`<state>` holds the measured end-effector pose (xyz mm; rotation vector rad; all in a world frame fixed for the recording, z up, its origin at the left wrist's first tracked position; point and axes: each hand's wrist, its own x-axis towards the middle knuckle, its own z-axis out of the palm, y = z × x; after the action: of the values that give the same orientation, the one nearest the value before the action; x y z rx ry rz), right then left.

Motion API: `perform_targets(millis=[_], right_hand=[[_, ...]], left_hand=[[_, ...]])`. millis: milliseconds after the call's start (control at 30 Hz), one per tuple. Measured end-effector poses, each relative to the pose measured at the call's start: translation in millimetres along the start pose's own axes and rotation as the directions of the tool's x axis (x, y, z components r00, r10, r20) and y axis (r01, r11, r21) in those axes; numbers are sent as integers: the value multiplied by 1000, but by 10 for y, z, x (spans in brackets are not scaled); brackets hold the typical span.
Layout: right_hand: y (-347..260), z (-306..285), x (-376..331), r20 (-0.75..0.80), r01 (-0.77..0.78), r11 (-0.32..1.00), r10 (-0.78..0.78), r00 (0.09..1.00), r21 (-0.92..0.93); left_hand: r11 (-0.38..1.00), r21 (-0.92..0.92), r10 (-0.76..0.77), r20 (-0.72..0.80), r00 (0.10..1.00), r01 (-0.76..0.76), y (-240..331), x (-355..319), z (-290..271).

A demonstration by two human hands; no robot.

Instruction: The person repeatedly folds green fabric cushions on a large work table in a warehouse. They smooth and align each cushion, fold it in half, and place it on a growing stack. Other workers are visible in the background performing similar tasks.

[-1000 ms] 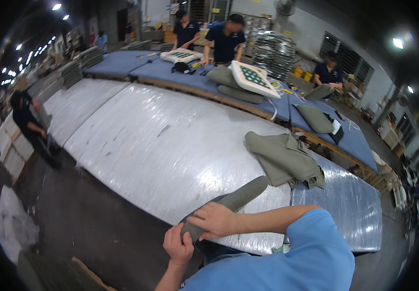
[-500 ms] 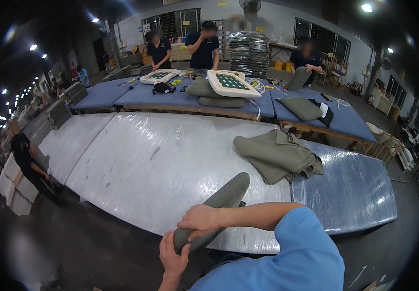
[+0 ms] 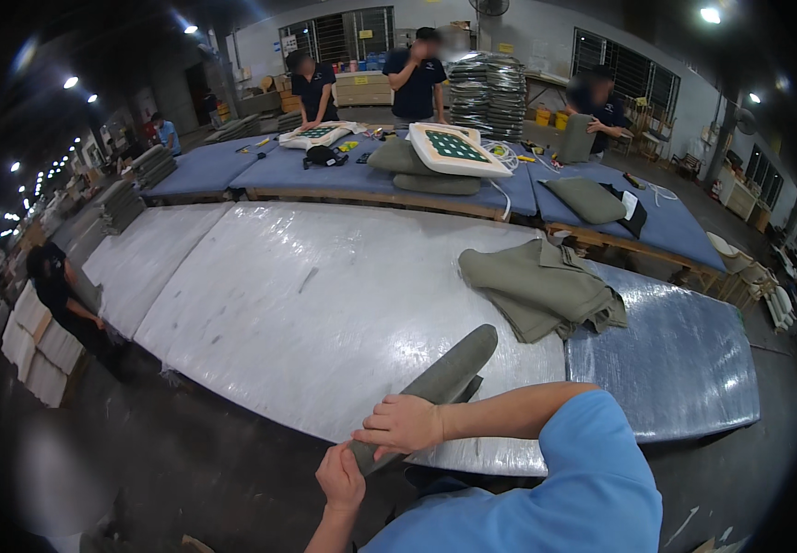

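Observation:
A grey-green upholstered cushion (image 3: 454, 367) stands tilted on its edge at the near side of the plastic-covered table (image 3: 260, 304), close to my body. My left hand (image 3: 341, 477) is closed at its near end, pinching the fabric at the corner. Just above, my right hand (image 3: 402, 426) grips the cushion's edge, its fingers bent over the cover beside the left hand. The cushion's far end points away to the right. Its underside is partly hidden by my right arm. A crumpled piece of grey-green fabric (image 3: 546, 290) lies farther right on the table.
Beyond stands a blue-topped table (image 3: 205, 175) with stacked cushions (image 3: 435, 184), a white-framed seat pad (image 3: 458, 150) and a black cap (image 3: 324, 156). Several people work behind it. Another person (image 3: 66, 295) stands at the left end, near stacked pads (image 3: 120, 207).
My left hand has closed more tightly at the cushion's near end. The cushion now looks narrower, turned more edge-on. Across the blue table, a person has raised a cushion more upright.

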<state>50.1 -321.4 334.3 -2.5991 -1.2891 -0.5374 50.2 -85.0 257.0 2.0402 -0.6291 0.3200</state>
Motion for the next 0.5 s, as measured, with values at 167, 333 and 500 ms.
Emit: perform_targets(millis=[167,333,500], right_hand=[[194,95,125,-44,-8,1000,7,999,-9],[266,132,223,-58,-63,998,63,996,6],[231,230,143,-242,-138,990,134,961,0]], left_hand=[[993,122,-12,89,996,2,97,285,-220],[905,267,280,211,937,-331,314,182,-330],[871,418,201,179,963,-259,361,217,-153]])
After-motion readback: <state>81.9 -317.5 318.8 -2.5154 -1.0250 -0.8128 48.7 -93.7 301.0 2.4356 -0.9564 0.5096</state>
